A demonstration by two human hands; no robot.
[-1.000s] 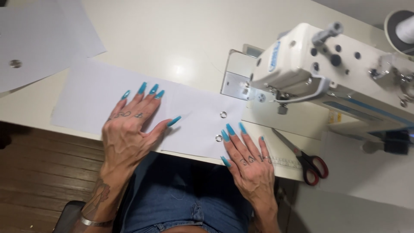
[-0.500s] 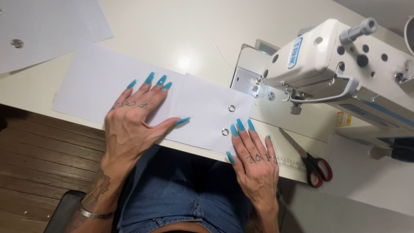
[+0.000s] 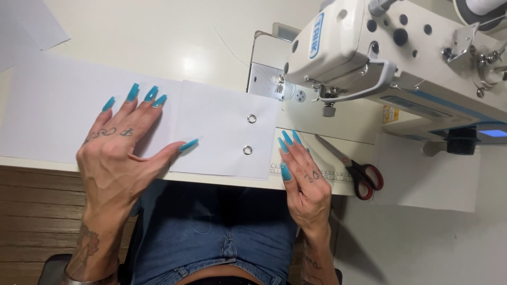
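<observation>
Starting at the left, we see our left hand (image 3: 119,158) pressed flat on the white fabric panel (image 3: 158,124), fingers spread wide, palm down, thumb reaching toward the smaller overlapping piece; its grip is open and holds nothing, it only pins the cloth to the table (image 3: 132,37). The panel lies along the near edge of the table, its right end just short of the machine's bed. Near that right end sit two metal eyelets (image 3: 250,134), one above the other. Just beside that edge our right hand (image 3: 301,177) rests on the table rim, fingers extended and loosely together, fingertips beside the panel rather than on it; its grip is likewise open and empty. Further right, red-handled scissors (image 3: 356,171) lie on the table, and above them stands the white sewing machine (image 3: 380,47), its needle area close to the panel's far corner.

We judge this to be the positioning step: the cloth is being laid and squared before the needle. The next move calls for keeping the layers aligned under even pressure from both hands.
</observation>
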